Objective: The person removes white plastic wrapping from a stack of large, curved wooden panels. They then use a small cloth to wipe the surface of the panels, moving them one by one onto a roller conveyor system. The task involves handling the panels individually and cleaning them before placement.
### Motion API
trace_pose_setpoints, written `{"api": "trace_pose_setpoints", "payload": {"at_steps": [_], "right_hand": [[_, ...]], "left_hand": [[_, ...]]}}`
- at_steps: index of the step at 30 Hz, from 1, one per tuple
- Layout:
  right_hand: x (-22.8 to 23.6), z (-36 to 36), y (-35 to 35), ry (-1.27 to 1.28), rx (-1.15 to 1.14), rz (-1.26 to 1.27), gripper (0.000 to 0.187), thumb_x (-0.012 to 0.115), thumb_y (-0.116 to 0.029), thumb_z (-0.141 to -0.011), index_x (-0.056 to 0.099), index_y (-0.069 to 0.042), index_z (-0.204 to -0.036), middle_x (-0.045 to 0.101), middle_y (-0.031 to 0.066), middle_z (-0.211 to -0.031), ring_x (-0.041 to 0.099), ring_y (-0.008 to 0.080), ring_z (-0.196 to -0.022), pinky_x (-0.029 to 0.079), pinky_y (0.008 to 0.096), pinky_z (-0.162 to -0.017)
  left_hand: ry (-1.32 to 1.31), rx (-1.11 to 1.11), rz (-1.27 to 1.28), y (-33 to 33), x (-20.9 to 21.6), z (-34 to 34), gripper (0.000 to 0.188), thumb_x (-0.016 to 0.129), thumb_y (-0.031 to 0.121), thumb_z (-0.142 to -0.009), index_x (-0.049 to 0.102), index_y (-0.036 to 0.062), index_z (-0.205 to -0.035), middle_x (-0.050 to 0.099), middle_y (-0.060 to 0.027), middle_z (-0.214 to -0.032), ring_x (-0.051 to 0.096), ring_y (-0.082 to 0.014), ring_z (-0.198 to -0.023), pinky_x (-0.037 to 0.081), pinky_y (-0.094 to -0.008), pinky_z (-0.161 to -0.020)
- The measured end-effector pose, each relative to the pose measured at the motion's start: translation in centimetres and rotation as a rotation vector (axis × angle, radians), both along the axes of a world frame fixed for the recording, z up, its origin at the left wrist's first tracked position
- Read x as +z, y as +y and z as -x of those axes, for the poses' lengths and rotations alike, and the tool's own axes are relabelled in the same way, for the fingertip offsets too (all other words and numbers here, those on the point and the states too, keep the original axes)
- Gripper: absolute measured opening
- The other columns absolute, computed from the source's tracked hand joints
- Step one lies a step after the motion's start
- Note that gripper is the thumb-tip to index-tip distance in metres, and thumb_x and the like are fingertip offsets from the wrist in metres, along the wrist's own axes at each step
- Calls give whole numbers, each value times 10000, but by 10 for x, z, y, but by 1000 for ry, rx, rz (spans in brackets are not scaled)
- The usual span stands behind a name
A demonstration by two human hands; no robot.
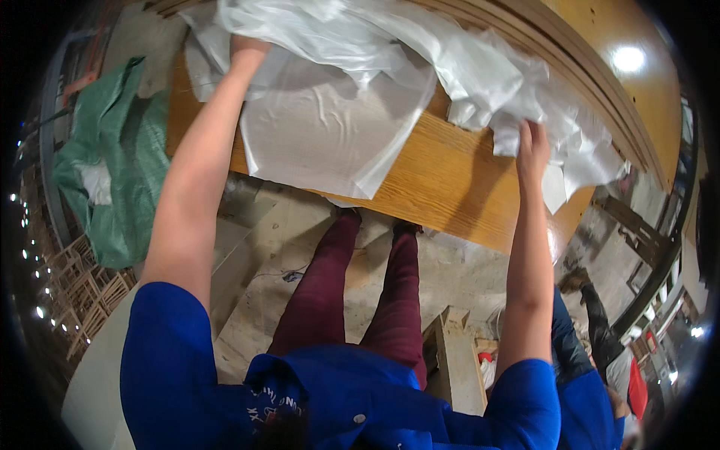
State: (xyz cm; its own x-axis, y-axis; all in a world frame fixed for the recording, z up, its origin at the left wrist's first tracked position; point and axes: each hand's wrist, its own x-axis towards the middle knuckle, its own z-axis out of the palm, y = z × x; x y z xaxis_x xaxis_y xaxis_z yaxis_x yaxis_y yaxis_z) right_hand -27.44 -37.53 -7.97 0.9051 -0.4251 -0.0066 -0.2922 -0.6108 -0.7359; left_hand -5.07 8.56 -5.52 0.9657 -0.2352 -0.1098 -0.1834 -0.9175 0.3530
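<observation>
White sheeting [330,139] is draped over the wooden bench [450,180]. Toward the bench's right end, it is grasped by the right hand [533,148]; toward the bench's left end, the left hand [250,46] is partly covered, and its grip cannot be told.
</observation>
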Motion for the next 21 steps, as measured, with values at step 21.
{"api": "trace_pose_setpoints", "payload": {"at_steps": [21], "right_hand": [[-35,207,20,133,-461,-610,126,502,-71,-864,548,3,-955,543,26,-693,471,72,-544,406,193,-530]], "left_hand": [[-71,145,1391,126,250,-44,359,325,190,-915,369,-77,-1151,399,-233,-1268,369,-332,-1206,310,-443,-1031]]}}
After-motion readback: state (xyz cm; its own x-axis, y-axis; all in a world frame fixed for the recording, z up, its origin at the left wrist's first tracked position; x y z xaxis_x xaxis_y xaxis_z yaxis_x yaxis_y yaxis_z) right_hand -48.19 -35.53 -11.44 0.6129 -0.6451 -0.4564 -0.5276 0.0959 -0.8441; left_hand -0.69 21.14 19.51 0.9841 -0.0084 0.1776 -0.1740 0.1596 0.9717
